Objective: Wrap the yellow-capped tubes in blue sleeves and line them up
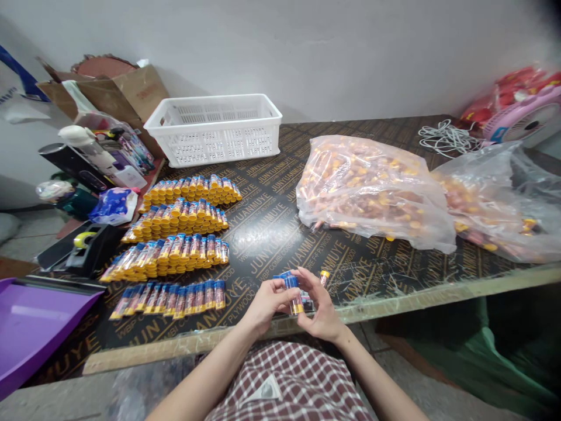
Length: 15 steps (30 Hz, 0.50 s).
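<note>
Just above the table's front edge, both my hands hold small clear tubes [294, 297] with blue caps and yellow bottom ends. My left hand [264, 304] pinches them with its thumb across the front, below the blue caps. From the other side my right hand [322, 310] curves its fingers and thumb around the upper and lower ends. How many tubes are in my hands is partly hidden by the fingers. One more tube [324, 277] with a yellow end lies on the table behind my right hand. Stacked rows of similar tubes [188, 248] lie to the left.
A white plastic basket [214, 149] stands at the back. Two plastic bags [372, 187] of loose tubes lie right. At left are a tape dispenser [79, 251], a purple dustpan-like tray [39, 327], bottles and a cardboard box [135, 88]. A pink fan [523, 120] and white cable sit back right.
</note>
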Each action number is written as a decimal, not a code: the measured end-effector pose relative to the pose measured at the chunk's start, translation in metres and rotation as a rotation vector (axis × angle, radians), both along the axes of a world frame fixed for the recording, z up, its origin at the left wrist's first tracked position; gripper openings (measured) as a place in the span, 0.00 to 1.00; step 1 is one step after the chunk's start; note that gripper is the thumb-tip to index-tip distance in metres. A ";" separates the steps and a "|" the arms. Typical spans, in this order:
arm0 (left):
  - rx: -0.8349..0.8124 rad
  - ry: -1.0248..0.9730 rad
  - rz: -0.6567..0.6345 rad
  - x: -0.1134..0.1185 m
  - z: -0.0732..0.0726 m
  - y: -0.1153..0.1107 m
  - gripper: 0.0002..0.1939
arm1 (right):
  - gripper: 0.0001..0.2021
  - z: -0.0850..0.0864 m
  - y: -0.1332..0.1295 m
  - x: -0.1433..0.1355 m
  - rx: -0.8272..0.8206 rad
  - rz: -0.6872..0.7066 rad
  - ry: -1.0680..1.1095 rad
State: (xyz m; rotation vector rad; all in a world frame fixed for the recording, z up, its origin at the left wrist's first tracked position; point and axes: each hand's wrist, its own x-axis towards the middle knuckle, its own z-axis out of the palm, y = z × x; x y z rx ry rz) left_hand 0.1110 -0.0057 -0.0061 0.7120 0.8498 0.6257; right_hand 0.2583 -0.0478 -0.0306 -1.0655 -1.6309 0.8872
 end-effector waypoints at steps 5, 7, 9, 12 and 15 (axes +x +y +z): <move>-0.010 0.013 0.002 -0.001 0.000 0.000 0.21 | 0.42 0.000 0.000 -0.002 0.002 -0.008 0.056; -0.013 0.018 0.008 0.000 0.000 -0.001 0.21 | 0.42 -0.001 0.000 -0.002 0.001 -0.005 0.074; -0.014 0.021 0.011 0.001 0.001 -0.001 0.21 | 0.42 -0.001 0.000 -0.003 0.001 0.002 0.089; -0.007 0.037 0.010 0.002 0.001 -0.002 0.21 | 0.42 0.001 -0.001 -0.004 -0.012 0.021 0.086; 0.045 0.100 0.019 -0.006 0.001 0.002 0.20 | 0.44 0.004 0.001 0.000 -0.027 0.062 0.015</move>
